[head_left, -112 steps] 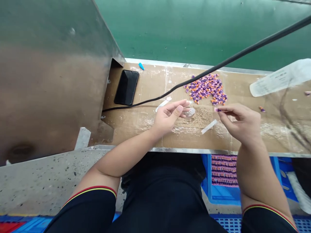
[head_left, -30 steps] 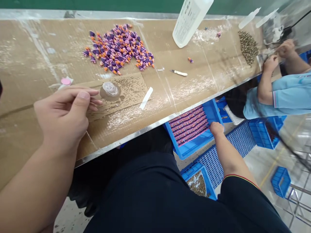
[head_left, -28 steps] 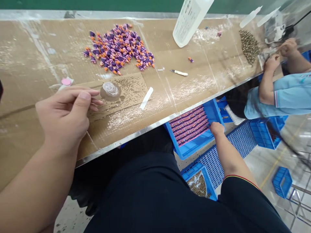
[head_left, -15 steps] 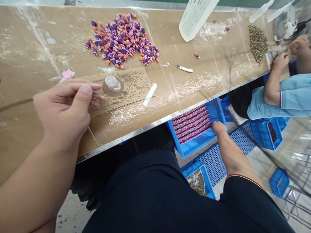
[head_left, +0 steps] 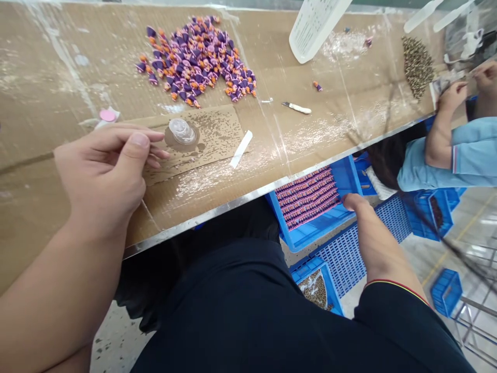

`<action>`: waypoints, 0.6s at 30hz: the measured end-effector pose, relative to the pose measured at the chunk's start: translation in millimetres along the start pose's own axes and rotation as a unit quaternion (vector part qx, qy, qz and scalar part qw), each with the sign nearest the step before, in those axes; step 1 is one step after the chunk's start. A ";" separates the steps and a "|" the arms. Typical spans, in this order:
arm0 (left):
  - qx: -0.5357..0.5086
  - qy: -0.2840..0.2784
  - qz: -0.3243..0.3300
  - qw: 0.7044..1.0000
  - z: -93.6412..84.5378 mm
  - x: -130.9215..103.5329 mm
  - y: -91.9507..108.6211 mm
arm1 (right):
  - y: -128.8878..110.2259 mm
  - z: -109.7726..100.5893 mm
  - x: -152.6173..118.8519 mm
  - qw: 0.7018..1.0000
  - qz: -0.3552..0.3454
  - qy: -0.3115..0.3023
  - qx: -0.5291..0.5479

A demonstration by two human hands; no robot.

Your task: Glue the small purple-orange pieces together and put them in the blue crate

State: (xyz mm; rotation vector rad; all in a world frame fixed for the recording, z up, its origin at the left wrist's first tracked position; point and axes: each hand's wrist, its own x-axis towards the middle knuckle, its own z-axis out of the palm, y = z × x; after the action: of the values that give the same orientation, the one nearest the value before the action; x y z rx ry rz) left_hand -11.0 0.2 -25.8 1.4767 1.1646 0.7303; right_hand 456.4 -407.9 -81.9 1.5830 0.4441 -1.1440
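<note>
My left hand (head_left: 112,168) hovers above the cardboard-covered table, thumb resting against curled fingers; nothing shows between them. Beside its fingertips, a round lump of clear, gel-like material (head_left: 181,131) lies on a wet-spotted piece of cardboard (head_left: 221,124). My right hand (head_left: 352,202) reaches down to the right side of a blue bin (head_left: 306,235) below the table edge. Its fingers are hidden, so I cannot see whether they hold anything. Inside the bin, small purple, orange and pink figures (head_left: 306,199) stand in neat rows. A loose heap of similar figures (head_left: 198,59) lies on the table.
A craft knife (head_left: 297,108), a white strip (head_left: 241,149), a single figure (head_left: 317,86) and a white plastic basket (head_left: 316,31) are on the table. A co-worker in a light blue shirt (head_left: 471,155) sits at the right by a pile of small brownish pieces (head_left: 417,67).
My right hand has shifted very slightly right at the bin's side. My left hand keeps its pose. The view has moved a little.
</note>
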 end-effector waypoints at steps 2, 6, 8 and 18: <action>-0.001 0.001 -0.003 1.000 -0.4 0.0 -0.7 | 0.4 1.1 4.5 1.000 -0.007 -0.004 -0.003; 0.009 0.009 -0.010 1.000 1.2 -0.5 2.8 | 0.9 2.6 9.9 1.000 -0.015 -0.008 -0.010; 0.015 0.010 -0.026 1.000 2.1 -0.8 4.9 | 0.0 3.8 10.8 1.000 -0.011 -0.008 -0.013; 0.036 0.003 -0.018 0.999 0.6 -0.4 4.5 | -5.9 0.1 2.3 1.000 -0.026 0.010 -0.002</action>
State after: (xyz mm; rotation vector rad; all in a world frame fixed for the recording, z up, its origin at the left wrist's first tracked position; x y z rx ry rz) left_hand -9.4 -0.2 -21.6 1.5098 1.2312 0.6752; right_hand 453.0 -406.6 -86.9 1.5892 0.5025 -1.1666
